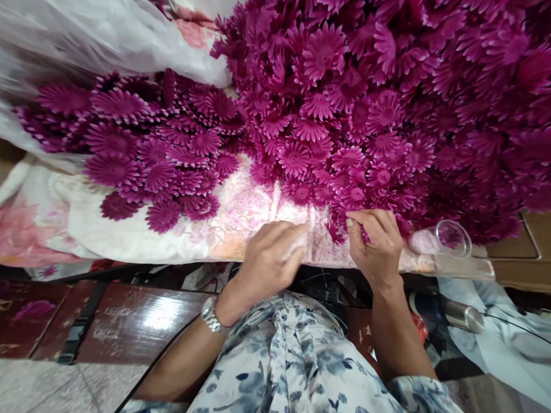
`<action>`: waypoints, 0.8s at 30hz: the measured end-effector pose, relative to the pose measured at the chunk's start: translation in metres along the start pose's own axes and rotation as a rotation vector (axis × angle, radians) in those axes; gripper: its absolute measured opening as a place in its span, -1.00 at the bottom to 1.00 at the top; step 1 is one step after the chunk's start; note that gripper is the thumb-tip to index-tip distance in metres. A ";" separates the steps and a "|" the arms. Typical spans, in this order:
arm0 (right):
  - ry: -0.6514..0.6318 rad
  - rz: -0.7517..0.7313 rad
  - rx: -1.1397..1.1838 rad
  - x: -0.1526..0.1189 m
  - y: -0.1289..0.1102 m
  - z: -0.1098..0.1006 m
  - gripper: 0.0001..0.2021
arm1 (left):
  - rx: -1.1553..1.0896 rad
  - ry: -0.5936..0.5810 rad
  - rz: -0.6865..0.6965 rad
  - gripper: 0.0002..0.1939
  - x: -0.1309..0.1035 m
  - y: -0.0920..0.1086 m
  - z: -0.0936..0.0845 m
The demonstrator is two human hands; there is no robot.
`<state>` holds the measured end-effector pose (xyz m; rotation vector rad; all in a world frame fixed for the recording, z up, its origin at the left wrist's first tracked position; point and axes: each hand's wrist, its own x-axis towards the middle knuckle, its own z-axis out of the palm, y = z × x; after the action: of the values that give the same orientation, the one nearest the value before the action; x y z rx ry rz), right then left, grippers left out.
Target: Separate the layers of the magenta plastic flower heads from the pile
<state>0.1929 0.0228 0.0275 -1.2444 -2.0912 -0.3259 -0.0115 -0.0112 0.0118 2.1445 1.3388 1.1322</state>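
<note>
My left hand (274, 251), with a metal watch (212, 316) on its wrist, is over the front edge of the cloth. Its fingers are smeared by motion, so whether anything is in them is unclear. To its right, my right hand (376, 243) is closed in a pinch, thumb against forefinger. What the pinch holds, if anything, is too small to make out. A small magenta flower piece (335, 229) lies just left of the right hand. Close beyond both hands rises a big heap of magenta artificial flower heads (324, 106).
A smaller pile of stacked flower heads (159, 160) lies at left beside a translucent plastic bag (105, 32). On the right a clear plastic cup (452, 240) lies tipped over near cardboard (531, 239). A floral cloth (121, 234) covers the work surface. Below stands a metal-bottomed flask (464, 315).
</note>
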 end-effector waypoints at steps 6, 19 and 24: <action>-0.178 0.033 0.014 -0.022 -0.013 -0.005 -0.84 | 0.265 -0.181 0.133 -0.72 0.016 0.016 0.034; -0.033 -0.050 -0.012 0.006 -0.005 -0.010 -0.94 | 0.048 0.059 0.044 -0.84 0.017 0.002 0.012; 0.262 -0.013 -0.218 0.062 0.042 -0.014 -0.84 | 0.105 0.159 -0.094 -0.85 0.009 -0.004 -0.021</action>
<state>0.2151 0.0793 0.0734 -1.2373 -1.8764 -0.7005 -0.0286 -0.0038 0.0256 2.0743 1.5845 1.2421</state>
